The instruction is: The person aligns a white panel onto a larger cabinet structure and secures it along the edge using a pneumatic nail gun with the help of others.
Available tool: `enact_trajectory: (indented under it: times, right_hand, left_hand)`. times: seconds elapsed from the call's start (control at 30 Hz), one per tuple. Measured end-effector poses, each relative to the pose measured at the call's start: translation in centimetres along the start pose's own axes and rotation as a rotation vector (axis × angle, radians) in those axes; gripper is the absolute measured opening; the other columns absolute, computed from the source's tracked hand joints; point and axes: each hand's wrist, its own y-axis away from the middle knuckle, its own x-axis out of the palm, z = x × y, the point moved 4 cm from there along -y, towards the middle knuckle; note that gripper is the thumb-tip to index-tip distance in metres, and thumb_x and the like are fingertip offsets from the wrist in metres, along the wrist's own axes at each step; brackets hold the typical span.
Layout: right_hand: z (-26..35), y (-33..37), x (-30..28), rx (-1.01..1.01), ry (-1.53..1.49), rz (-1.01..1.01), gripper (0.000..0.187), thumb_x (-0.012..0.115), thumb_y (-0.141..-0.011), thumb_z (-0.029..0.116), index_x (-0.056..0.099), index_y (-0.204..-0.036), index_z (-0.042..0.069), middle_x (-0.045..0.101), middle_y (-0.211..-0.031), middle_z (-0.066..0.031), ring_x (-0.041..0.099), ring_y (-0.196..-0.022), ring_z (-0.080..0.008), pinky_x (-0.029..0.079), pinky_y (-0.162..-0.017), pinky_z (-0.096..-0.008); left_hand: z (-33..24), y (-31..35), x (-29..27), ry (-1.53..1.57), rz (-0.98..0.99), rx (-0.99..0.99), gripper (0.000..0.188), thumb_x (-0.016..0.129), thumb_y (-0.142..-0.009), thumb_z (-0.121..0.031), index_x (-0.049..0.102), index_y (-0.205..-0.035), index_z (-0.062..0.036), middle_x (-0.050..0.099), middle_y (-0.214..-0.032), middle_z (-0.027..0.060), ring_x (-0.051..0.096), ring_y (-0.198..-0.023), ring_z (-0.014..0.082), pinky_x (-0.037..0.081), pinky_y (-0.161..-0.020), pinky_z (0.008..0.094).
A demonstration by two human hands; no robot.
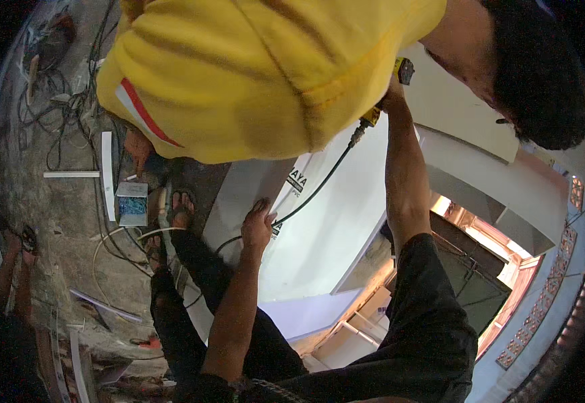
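Observation:
My left hand is closed at the edge of a large white panel, its fingers curled over the rim. A narrower grey-white board lies alongside. My right hand grips a yellow-and-black handheld tool, partly hidden by the hand and a yellow shirt, so its exact kind does not show. A black hose or cord runs from its metal fitting across the panel. Close in front bends a co-worker in a yellow shirt, covering much of the far work area.
A co-worker's hand hangs near a small open box with blue contents. White strips and tangled cables lie on the dirty floor. Another person's foot shows at far left. Pale panels stand at the right.

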Motion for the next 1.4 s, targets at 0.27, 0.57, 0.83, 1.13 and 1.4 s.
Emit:
enact_trajectory:
  times: [0.27,0.57,0.83,1.13,1.4]
  right_hand:
    - [0.6,2.5,1.7,0.065,0.177,-0.075,0.022,0.057,-0.074,0.009,0.057,-0.096,0.007,0.058,-0.070,-0.0067,0.052,-0.053,-0.0190,0.049,-0.049,-0.0343]
    - [0.7,2.5,2.9,0.026,0.203,-0.082,0.027,0.056,-0.076,0.009,0.053,-0.103,0.007,0.057,-0.075,-0.0078,0.052,-0.054,-0.0193,0.049,-0.050,-0.0335]
    - [1.0,3.1,3.0,0.010,0.150,-0.098,0.030,0.061,-0.073,0.005,0.055,-0.102,0.004,0.060,-0.079,-0.0081,0.054,-0.053,-0.0185,0.051,-0.050,-0.0322]
    - [0.6,3.4,2.2,-0.016,0.133,-0.110,0.029,0.061,-0.073,0.005,0.055,-0.101,0.003,0.061,-0.075,-0.0085,0.054,-0.050,-0.0181,0.050,-0.048,-0.0320]
    - [2.1,3.9,2.8,-0.064,0.258,-0.084,0.031,0.061,-0.072,0.003,0.056,-0.102,0.002,0.062,-0.076,-0.0091,0.055,-0.049,-0.0171,0.050,-0.046,-0.0295]
  left_hand:
    - [1.2,0.5,0.8,-0.002,-0.096,-0.049,0.042,0.066,-0.086,-0.009,0.059,-0.127,-0.0011,0.057,-0.133,0.0185,0.054,-0.124,0.0337,0.044,-0.104,0.0398]
    - [2.1,-0.3,0.0,-0.081,-0.017,-0.166,0.046,0.077,-0.078,-0.016,0.065,-0.121,-0.0039,0.063,-0.126,0.0156,0.059,-0.117,0.0324,0.047,-0.101,0.0380]
    - [3.4,-0.5,-0.5,-0.085,0.043,-0.272,0.045,0.079,-0.077,-0.021,0.067,-0.120,-0.0110,0.064,-0.125,0.0132,0.061,-0.114,0.0313,0.049,-0.097,0.0396]
    - [1.8,-0.2,-1.4,-0.193,0.130,-0.306,0.044,0.080,-0.077,-0.023,0.069,-0.117,-0.0093,0.066,-0.121,0.0141,0.063,-0.111,0.0318,0.050,-0.096,0.0398]
    - [1.6,-0.2,-1.1,-0.134,0.170,-0.323,0.046,0.079,-0.079,-0.021,0.067,-0.121,-0.0086,0.063,-0.127,0.0132,0.062,-0.115,0.0304,0.048,-0.100,0.0376]
